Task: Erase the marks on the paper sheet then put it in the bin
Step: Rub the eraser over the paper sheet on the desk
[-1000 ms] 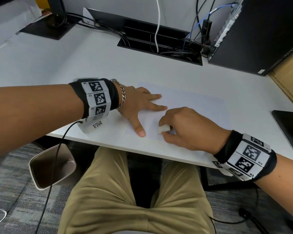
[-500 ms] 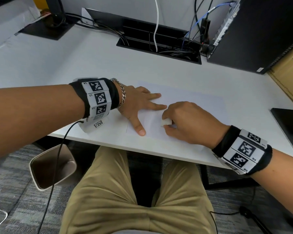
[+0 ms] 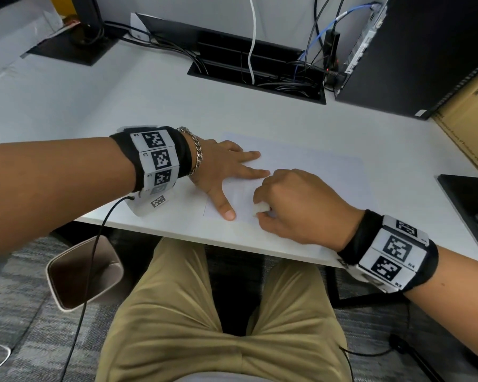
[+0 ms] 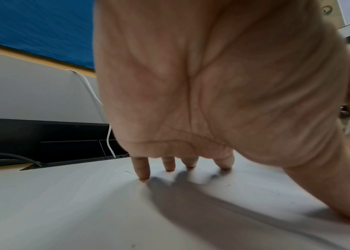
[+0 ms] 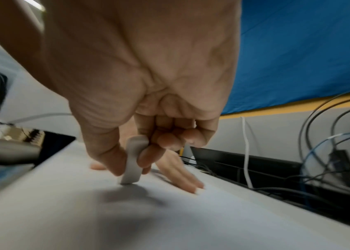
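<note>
The right hand (image 3: 293, 205), pinching the eraser (image 3: 260, 209), has slid back toward the desk edge (image 3: 260, 244), so rubbing continues. The left hand (image 3: 221, 169) stays flat on the paper sheet (image 3: 315, 166). The bin (image 3: 80, 271) waits below that edge.

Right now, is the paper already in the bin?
No, the paper sheet lies flat on the desk under both hands; the bin sits on the floor.

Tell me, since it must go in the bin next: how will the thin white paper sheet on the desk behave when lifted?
The thin white paper sheet lies flat on the white desk, so it is probably light and floppy, sagging if lifted by one edge. The left hand presses it flat while the right hand rubs with the small white eraser, suggesting it slides easily.
</note>
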Motion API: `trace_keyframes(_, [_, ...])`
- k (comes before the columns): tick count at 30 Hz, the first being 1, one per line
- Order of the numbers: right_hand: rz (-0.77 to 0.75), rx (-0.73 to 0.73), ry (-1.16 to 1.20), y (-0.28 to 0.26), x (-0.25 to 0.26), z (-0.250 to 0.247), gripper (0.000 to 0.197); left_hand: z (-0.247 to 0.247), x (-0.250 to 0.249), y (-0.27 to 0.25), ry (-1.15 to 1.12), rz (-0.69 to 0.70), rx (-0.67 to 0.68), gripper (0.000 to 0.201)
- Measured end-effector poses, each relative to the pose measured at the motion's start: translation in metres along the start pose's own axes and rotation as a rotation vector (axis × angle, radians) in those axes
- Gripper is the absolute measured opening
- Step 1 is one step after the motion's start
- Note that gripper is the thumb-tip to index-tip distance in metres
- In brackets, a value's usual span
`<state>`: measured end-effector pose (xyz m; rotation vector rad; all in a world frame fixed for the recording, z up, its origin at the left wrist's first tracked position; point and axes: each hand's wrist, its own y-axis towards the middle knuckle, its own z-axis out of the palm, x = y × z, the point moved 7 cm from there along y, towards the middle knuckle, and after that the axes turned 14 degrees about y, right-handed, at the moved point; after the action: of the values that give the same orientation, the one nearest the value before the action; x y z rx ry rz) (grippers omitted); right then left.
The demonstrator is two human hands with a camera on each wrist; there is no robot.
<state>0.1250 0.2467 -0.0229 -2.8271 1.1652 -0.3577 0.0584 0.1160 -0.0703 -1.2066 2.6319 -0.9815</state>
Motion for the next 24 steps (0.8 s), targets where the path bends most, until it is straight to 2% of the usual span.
trace_keyframes(3, [0.059, -0.044, 0.008, 0.001, -0.014, -0.008, 0.032, -0.001, 0.000, 0.000, 0.001, -0.003, 0.001, 0.123])
trace_keyframes(7, [0.037, -0.024, -0.061, -0.002, 0.001, 0.003, 0.029, 0.001, 0.000, 0.001, 0.010, 0.002, 0.005, 0.123])
trace_keyframes(12, [0.112, -0.112, 0.170, 0.003, -0.032, -0.017, 0.032, -0.001, 0.000, 0.001, -0.003, 0.013, 0.015, 0.123])
trace_keyframes(18, [0.096, -0.070, 0.199, -0.008, -0.047, -0.005, 0.035, -0.009, 0.002, -0.001, -0.057, 0.074, -0.035, 0.141])
trace_keyframes(24, [0.050, -0.077, 0.164, -0.022, -0.038, 0.002, 0.025, -0.005, 0.007, -0.008, -0.121, 0.022, -0.014, 0.118])
